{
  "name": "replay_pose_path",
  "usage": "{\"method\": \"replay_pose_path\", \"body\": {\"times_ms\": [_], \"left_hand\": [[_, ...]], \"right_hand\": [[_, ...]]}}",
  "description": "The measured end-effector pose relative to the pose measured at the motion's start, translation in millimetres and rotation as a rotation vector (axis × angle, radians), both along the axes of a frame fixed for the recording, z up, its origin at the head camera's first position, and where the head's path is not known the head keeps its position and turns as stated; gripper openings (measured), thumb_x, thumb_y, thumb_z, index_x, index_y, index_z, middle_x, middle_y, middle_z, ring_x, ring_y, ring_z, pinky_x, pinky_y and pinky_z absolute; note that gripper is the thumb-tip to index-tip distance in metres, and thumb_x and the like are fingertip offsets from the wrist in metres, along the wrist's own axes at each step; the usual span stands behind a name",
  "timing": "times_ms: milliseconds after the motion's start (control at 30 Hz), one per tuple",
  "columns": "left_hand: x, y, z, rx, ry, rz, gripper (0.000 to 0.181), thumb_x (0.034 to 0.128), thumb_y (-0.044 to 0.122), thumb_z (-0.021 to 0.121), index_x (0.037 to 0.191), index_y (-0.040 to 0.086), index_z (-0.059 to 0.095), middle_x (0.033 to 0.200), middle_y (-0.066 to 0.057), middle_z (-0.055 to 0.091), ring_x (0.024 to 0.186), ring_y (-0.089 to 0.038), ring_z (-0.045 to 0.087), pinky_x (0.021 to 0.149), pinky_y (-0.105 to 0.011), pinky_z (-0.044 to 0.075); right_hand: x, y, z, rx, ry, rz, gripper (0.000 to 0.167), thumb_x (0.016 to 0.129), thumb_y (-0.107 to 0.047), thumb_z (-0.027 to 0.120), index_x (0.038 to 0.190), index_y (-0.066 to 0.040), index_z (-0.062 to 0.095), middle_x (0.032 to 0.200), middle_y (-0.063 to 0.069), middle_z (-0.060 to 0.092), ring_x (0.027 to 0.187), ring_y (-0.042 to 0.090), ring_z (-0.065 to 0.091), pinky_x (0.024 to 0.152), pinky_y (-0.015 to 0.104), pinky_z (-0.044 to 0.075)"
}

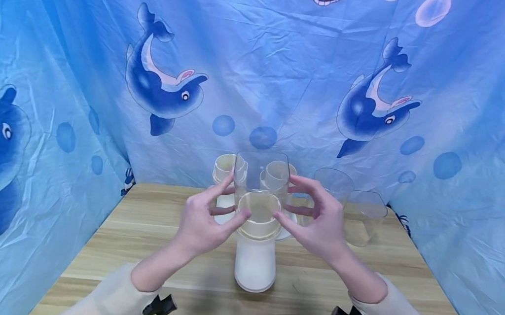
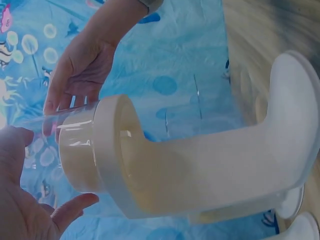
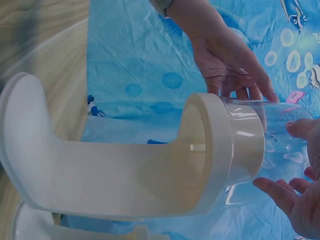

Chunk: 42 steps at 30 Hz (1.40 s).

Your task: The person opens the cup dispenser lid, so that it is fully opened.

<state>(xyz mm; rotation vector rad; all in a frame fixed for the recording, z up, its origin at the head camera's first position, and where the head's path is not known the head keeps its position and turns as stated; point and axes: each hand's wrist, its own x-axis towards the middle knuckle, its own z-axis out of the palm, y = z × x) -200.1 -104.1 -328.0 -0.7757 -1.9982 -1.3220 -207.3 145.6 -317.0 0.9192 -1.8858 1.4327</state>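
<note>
- I note the left hand (image 1: 205, 218) gripping a clear, tall cylindrical container (image 1: 261, 180) from the left.
- Container sits around the cream collar (image 3: 247, 147) of a white, curved stand (image 1: 255, 264).
- The right hand (image 1: 319, 219) grips the container opposite.
- Two clear containers (image 1: 367, 216) stand farther right.

Straight before me, the front stand (image 1: 255, 265) rises from the worktop (image 1: 138, 247). Around its upper end is the first container (image 1: 256, 171), between my left hand (image 1: 209, 217) and my right hand (image 1: 319, 216). Behind it I have the rear left stand (image 1: 223, 162) and, to its right, the rear right stand (image 1: 293, 170). Beyond my right hand are a second container (image 1: 335, 183) and, further right, a third container (image 1: 365, 218). The cloth (image 1: 267, 79) hangs behind and along both sides.
</note>
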Motion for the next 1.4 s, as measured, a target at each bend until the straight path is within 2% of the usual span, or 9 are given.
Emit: {"method": "replay_pose_path", "body": {"times_ms": [167,400,633,767,967,1133,1300,1400], "left_hand": [[1.2,11.7,-9.4,0.009,-0.009,-0.039,0.082,0.0807,0.01,0.091,0.154,0.004,0.055,0.144,-0.019,0.068,0.111,-0.037,0.077,0.073,-0.024,0.065],[4.0,22.1,-16.4,-0.001,-0.052,-0.051,0.081,0.0827,0.014,0.091,0.154,0.005,0.054,0.143,-0.017,0.069,0.113,-0.033,0.076,0.074,-0.026,0.066],[5.9,25.7,-25.2,-0.003,-0.076,-0.051,0.083,0.0832,0.015,0.091,0.156,0.008,0.053,0.138,-0.017,0.072,0.113,-0.032,0.075,0.074,-0.032,0.067],[6.4,26.5,-31.2,0.003,-0.09,-0.059,0.083,0.0837,0.015,0.09,0.157,0.01,0.052,0.14,-0.017,0.071,0.116,-0.035,0.074,0.074,-0.036,0.067],[6.1,27.1,-40.8,0.017,-0.113,-0.062,0.083,0.0834,0.015,0.091,0.157,0.01,0.052,0.15,-0.014,0.064,0.12,-0.035,0.073,0.077,-0.03,0.066],[5.0,26.9,-46.3,0.034,-0.087,-0.054,0.085,0.0811,0.011,0.092,0.157,0.011,0.053,0.152,-0.014,0.062,0.119,-0.034,0.074,0.077,-0.025,0.065],[0.5,25.7,-49.1,0.063,-0.086,-0.089,0.085,0.0808,0.01,0.091,0.157,0.013,0.053,0.15,-0.013,0.064,0.117,-0.031,0.073,0.077,-0.029,0.066],[-8.3,20.1,-47.6,0.096,-0.127,-0.139,0.087,0.081,0.009,0.089,0.159,0.016,0.051,0.147,-0.014,0.063,0.113,-0.031,0.072,0.08,-0.037,0.068]], "right_hand": [[4.4,13.5,-10.6,0.003,0.027,-0.007,0.075,0.065,0.018,0.092,0.134,0.005,0.063,0.121,0.01,0.071,0.112,0.006,0.069,0.075,0.032,0.067],[9.1,23.5,-20.0,-0.022,0.013,0.018,0.078,0.062,0.024,0.09,0.132,0.011,0.06,0.117,0.009,0.068,0.111,0.006,0.068,0.073,0.032,0.067],[12.0,26.7,-27.3,-0.013,-0.03,0.016,0.079,0.062,0.022,0.09,0.133,0.011,0.057,0.124,-0.002,0.065,0.112,0.008,0.068,0.074,0.034,0.067],[13.2,27.9,-31.2,0.001,-0.046,0.013,0.078,0.062,0.021,0.09,0.132,0.012,0.056,0.127,-0.004,0.063,0.113,0.007,0.068,0.074,0.033,0.067],[12.0,29.3,-37.8,0.031,-0.046,0.015,0.081,0.062,0.019,0.092,0.133,0.008,0.056,0.129,0.0,0.062,0.114,0.006,0.066,0.074,0.036,0.067],[11.3,29.6,-38.3,0.054,-0.051,0.02,0.082,0.062,0.017,0.093,0.135,0.006,0.055,0.129,0.007,0.061,0.114,0.009,0.064,0.072,0.038,0.068],[9.1,31.6,-38.6,0.094,-0.04,-0.012,0.082,0.065,0.012,0.093,0.136,0.004,0.055,0.129,0.011,0.061,0.113,0.008,0.065,0.071,0.032,0.067],[6.7,32.8,-39.1,0.11,-0.034,-0.036,0.078,0.067,0.008,0.093,0.136,0.004,0.055,0.127,0.014,0.062,0.112,0.008,0.066,0.072,0.03,0.067]]}}
